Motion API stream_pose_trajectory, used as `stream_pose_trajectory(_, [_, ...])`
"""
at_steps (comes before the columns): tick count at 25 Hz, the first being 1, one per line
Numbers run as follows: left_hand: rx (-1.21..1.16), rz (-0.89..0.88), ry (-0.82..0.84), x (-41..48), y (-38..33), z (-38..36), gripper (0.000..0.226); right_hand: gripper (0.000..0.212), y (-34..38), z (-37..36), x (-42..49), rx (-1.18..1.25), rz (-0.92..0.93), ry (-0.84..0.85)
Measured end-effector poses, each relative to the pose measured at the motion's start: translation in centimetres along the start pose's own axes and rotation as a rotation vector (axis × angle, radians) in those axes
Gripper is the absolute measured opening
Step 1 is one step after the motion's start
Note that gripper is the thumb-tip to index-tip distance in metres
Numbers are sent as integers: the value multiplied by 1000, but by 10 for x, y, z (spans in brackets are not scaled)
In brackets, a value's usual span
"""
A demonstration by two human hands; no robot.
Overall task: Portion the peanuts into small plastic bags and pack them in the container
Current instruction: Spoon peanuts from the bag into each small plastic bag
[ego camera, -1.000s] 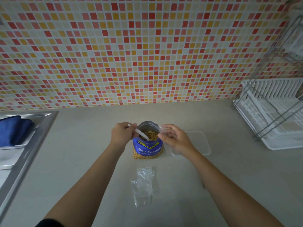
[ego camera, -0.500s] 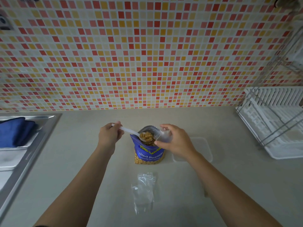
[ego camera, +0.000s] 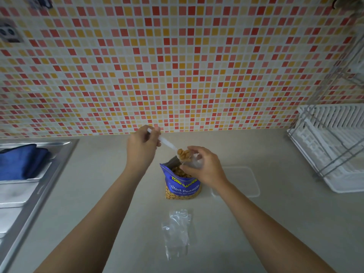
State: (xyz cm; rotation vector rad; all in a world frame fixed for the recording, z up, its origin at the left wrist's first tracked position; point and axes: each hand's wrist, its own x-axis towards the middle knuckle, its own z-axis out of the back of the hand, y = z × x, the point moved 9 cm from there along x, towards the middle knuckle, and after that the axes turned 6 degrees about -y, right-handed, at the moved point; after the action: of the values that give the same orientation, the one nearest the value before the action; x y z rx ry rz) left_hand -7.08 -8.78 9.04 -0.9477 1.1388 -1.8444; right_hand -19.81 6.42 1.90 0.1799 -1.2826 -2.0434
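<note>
2 bare forearms reach in; left hand (ego camera: 140, 148) and right hand (ego camera: 204, 168) wear no gloves, rings or sleeves.

place: home kitchen, we're confident
wall: mosaic tile backsplash (ego camera: 177, 66), red/orange/cream squares, meets the counter at the back
counter: plain beige worktop (ego camera: 266, 223)
sink: steel sink (ego camera: 29, 194) set into it on the left, blue cloth (ego camera: 21, 164) lying in it
rack: white dish rack (ego camera: 331, 146) with wire frame on the right
socket: wall outlet (ego camera: 8, 33) top left, we see it blurred
</note>
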Motion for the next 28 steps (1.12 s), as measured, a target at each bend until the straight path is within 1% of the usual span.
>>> stream_pose_trajectory(2, [146,-269,30,-17,-39,-3,24,53,-1,0,-1,118,-51,-32])
stream_pose_trajectory(4, [227,-511,26,-33,-69,-3,26,50,0,0,-3,201,-84,-54])
stream_pose_trajectory(5, [238,-576,11,-36,-77,0,27,49,0,-1,-3,231,-92,-60])
stream_pose_trajectory(6, [226,-591,-15,-36,-82,6,26,49,0,-1,-4,259,-102,-65])
stream_pose_trajectory(8, [148,-500,-96,-25,-80,23,23,50,-1,-1,-5,306,-126,-75])
stream_pose_trajectory(12, [-189,-93,-262,-1,-32,45,22,48,-4,8,-9,395,-127,-118])
stream_pose_trajectory(13, [-208,-19,-274,2,-16,43,22,48,-3,12,-10,417,-112,-130])
stream_pose_trajectory(14, [-177,25,-252,2,-3,38,21,48,-3,14,-12,427,-95,-137])
stream_pose_trajectory(16, [-20,28,-128,-3,17,15,22,49,-4,16,-14,439,-97,-135])
stream_pose_trajectory(18, [131,-52,26,-12,28,-14,22,51,-9,17,-15,454,-124,-139])
stream_pose_trajectory(20, [230,-129,147,-19,35,-39,22,55,-16,19,-17,452,-149,-153])
stream_pose_trajectory(22, [291,-135,179,-20,42,-51,25,53,-23,21,-18,450,-174,-146])
stream_pose_trajectory(24, [296,-111,130,-18,43,-49,28,47,-32,18,-22,439,-206,-122])
stream_pose_trajectory(25, [304,-138,113,-19,40,-49,27,46,-37,16,-25,427,-220,-110])
stream_pose_trajectory(27, [370,-224,142,-26,35,-54,26,49,-48,12,-31,414,-243,-96])
stream_pose_trajectory(28, [389,-209,165,-29,39,-57,26,50,-53,11,-33,419,-254,-92])
